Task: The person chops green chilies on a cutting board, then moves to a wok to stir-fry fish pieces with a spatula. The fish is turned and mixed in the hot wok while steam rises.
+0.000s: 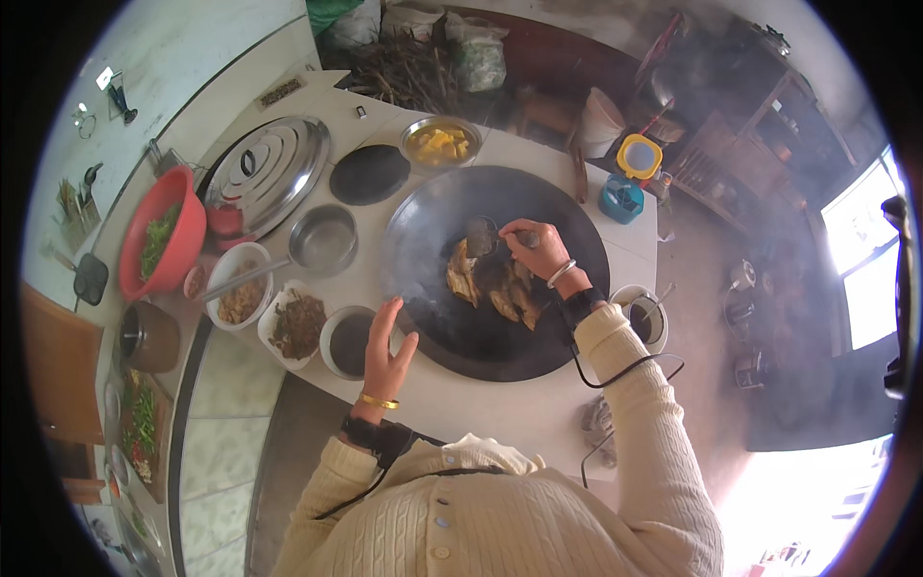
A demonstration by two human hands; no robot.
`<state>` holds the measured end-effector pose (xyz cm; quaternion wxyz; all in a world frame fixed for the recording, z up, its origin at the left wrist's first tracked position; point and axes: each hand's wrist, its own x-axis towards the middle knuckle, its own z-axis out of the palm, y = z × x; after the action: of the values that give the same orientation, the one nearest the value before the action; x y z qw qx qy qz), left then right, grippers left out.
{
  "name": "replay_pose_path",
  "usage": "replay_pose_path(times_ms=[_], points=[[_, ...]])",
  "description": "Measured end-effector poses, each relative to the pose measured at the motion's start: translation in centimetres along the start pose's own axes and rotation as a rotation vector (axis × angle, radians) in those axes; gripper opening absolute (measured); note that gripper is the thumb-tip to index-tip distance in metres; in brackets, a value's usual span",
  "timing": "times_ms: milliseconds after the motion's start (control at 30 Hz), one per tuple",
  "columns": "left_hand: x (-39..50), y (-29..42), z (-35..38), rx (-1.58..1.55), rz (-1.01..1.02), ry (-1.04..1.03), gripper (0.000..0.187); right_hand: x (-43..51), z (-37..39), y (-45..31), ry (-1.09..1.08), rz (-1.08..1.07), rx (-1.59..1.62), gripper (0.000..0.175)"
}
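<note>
A large black wok (433,209) is set into the tiled stove top, with smoke or steam rising from it. Browned pieces of food, perhaps fish, (462,278) lie in its middle, and more pieces (515,299) lie closer to me. Over the wok, my right hand (539,249) grips the handle of a metal spatula (481,236), whose blade is at the upper end of the left piece. My left hand (386,353) holds nothing, its fingers apart at the wok's near left rim. Beside it stands a bowl of dark liquid (349,343).
Left of the wok are a metal ladle (323,240), a dish of dark shredded food (297,324), a white bowl of food (241,288) and a red basin of greens (189,238). A bowl of yellow pieces (441,144) stands behind. At right is a pot with dark contents (645,321).
</note>
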<state>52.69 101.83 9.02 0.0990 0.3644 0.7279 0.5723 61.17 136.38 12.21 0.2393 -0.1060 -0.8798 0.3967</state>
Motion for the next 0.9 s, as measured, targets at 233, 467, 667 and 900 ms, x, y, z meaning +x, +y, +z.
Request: replay_pose_path(times_ms=[233,467,667,900], points=[[-0.3,-0.2,-2.1,0.0,-0.034,0.044,0.055,-5.4,0.0,3.3,0.41,0.44,0.147,0.015],[-0.5,0.4,-1.6,0.023,-0.012,0.018,0.055,-9.0,2.8,5.9,0.63,0.534,0.456,0.019],[-0.5,0.6,-2.0,0.052,-0.018,0.02,0.055,-10.0,4.0,5.3,0.699,0.457,0.498,0.018],[-0.5,0.9,-2.2,0.059,-0.023,0.026,0.056,-9.3,3.2,3.7,0.468,0.343,0.235,0.016]])
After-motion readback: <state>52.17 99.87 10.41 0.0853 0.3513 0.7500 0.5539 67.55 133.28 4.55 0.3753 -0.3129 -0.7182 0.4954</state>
